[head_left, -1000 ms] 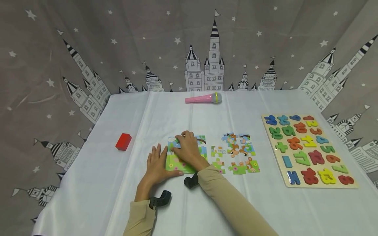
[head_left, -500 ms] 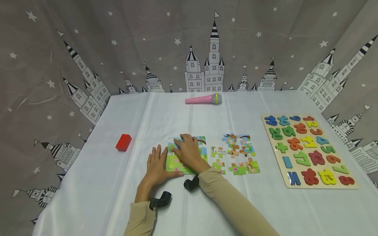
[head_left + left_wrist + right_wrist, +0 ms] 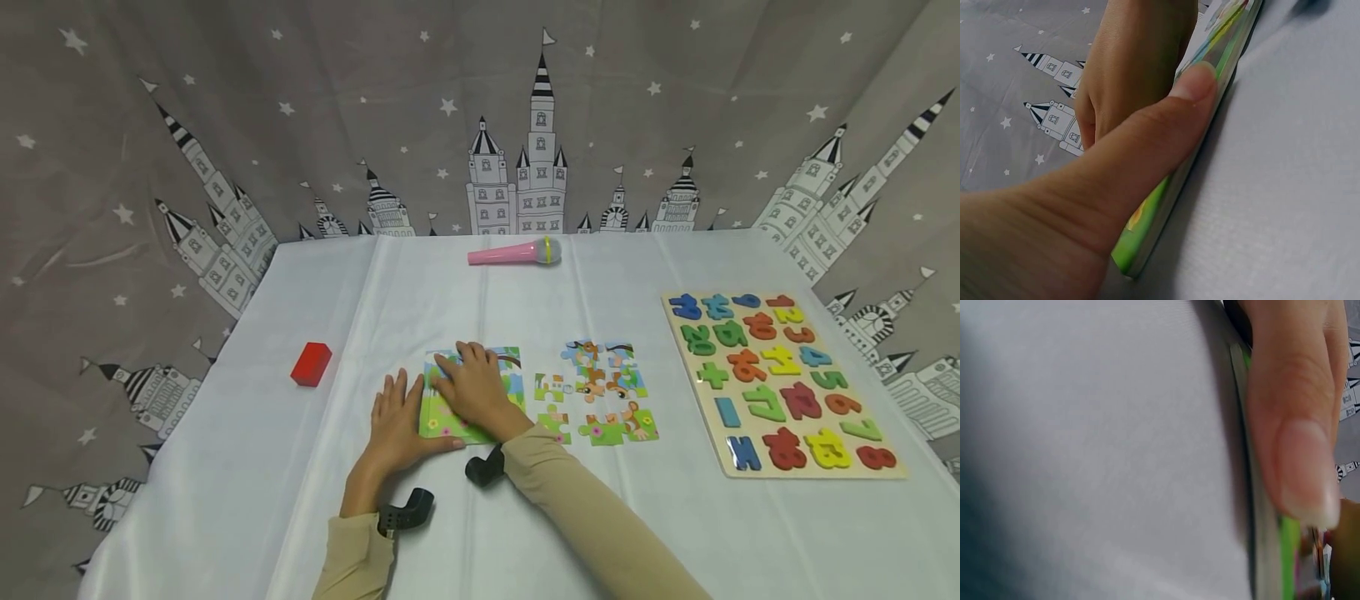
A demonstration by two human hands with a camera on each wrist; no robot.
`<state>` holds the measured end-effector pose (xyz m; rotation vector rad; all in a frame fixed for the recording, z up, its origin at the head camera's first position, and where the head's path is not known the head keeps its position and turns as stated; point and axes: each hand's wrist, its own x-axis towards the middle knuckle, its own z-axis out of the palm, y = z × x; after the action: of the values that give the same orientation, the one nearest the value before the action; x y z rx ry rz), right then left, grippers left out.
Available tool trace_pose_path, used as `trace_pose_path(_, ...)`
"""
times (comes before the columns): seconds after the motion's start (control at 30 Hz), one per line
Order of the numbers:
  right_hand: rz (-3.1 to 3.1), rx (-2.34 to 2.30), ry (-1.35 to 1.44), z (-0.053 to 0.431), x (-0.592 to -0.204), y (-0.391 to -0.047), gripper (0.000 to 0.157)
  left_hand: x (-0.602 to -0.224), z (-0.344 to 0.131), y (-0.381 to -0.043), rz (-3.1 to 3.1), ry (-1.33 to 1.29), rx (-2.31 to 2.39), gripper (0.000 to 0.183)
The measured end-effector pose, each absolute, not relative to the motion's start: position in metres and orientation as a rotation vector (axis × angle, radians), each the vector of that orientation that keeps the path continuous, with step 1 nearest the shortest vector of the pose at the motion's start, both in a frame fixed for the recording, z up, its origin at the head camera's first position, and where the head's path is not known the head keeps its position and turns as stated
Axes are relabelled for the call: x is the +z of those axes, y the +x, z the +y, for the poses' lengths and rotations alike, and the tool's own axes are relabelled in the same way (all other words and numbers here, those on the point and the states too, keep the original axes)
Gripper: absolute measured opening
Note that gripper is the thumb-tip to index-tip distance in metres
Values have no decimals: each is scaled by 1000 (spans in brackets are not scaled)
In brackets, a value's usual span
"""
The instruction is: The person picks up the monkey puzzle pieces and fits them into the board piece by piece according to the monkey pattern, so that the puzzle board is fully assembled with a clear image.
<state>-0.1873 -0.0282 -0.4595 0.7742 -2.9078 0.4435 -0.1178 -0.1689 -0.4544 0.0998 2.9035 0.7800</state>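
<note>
A thin, square picture puzzle board (image 3: 457,429), printed with green grass, flowers and a branch, lies mid-table. Along its left edge my left hand (image 3: 397,429) rests with long fingers pointing away and the thumb stretched along the near edge. That thumb (image 3: 1166,125) presses on the board's edge in the left wrist view. My right hand (image 3: 480,387) lies over the board's upper middle, fingers spread and touching its surface, covering part of the picture. In the right wrist view the left thumb (image 3: 1300,456) sits over the board's edge (image 3: 1266,562).
Right of the board lie several loose jigsaw pieces (image 3: 603,429), some joined into a monkey picture. A wooden number board (image 3: 750,400) stands further right. A red block (image 3: 311,364) lies at left, and a pink toy microphone (image 3: 513,252) near the far edge.
My right hand's fingers have lowered and flattened onto the board from a more bent posture, and shifted slightly. The left hand has stayed in place.
</note>
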Motion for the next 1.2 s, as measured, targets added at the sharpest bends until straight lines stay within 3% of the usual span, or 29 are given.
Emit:
trace_pose_path(0.33, -2986, 563, 784, -27, -455, -185, 51, -457, -168, -118, 2899, 98, 793, 116)
trace_pose_path(0.6, -2925, 931, 715, -11, -453, -184, 50, -456, -168, -119, 2882, 93, 796, 116)
trace_pose_path(1.2, -2704, 1293, 331, 115, -443, -225, 31, -455, -168, -120, 2886, 63, 794, 116)
